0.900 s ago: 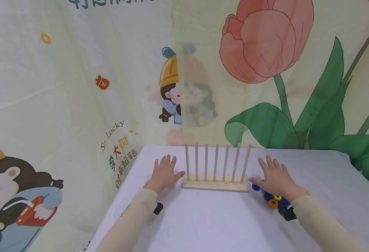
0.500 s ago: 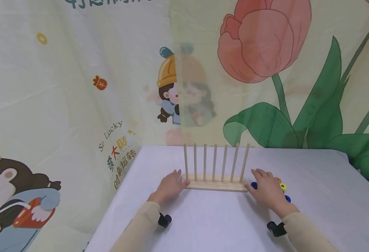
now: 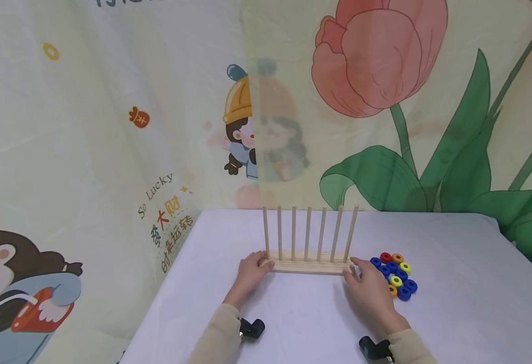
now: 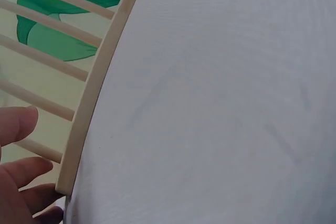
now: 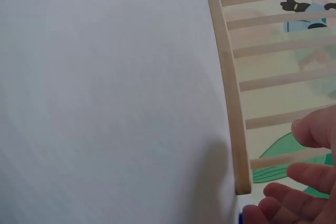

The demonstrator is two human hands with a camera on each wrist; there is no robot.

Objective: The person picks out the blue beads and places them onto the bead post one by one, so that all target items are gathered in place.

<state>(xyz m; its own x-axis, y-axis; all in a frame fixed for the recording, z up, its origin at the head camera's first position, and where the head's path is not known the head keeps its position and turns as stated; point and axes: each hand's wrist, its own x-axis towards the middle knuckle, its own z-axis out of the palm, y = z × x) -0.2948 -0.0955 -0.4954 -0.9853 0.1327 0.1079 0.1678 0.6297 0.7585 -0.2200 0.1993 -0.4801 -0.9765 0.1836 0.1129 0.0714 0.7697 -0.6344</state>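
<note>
A pale wooden peg rack [image 3: 308, 266] stands upright on the white-covered table, with several thin pegs along its flat base. My left hand [image 3: 250, 271] holds the base's left end, its thumb over the front and its fingers curled at the end. In the left wrist view, the fingertips [image 4: 46, 195] meet that end. At the opposite end, my right hand [image 3: 369, 289] has thumb and fingers spread around the corner. A small gap shows between its fingers [image 5: 310, 177] and the base [image 5: 231, 98] in the right wrist view; nothing is held there.
Several small rings [image 3: 401, 274] in blue, yellow, orange and red lie in a cluster just beyond my right hand, which partly hides them. Printed curtains [image 3: 384, 151] hang behind and left of the table [image 3: 302, 318]. Black wrist cameras [image 3: 253, 329] stick out from the sleeves.
Both hands have come down and inward to the rack's two ends, the left now touching its end. The rings, earlier largely covered by the right hand, show more. The rack has not visibly moved.
</note>
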